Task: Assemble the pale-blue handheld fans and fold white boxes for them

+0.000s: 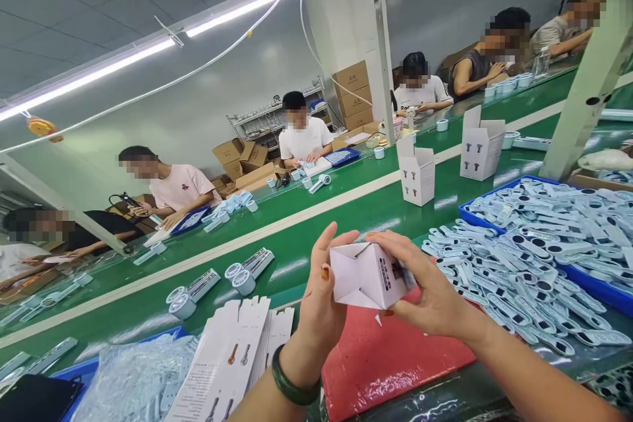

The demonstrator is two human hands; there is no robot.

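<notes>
A small white cardboard box (360, 275) is held up between my two hands, its folded, interlocked end flaps facing me and black print on its side. My left hand (321, 293) grips its left side, thumb at the near edge and fingers at the upper edge. Around the right side is my right hand (429, 287), fingers over the top and thumb below. Beneath lies a red mat (395, 362). A stack of flattened printed cartons (232, 353) leans to the left of my left wrist. Whether the box has anything inside is hidden.
Two white boxes with raised flaps (418, 178) (481, 151) stand on the green conveyor (306, 231). Many light-blue handle parts (519, 277) pile up at right, partly in a blue tray (593, 287). A plastic-covered tray (133, 376) sits at left. Several co-workers sit across the belt.
</notes>
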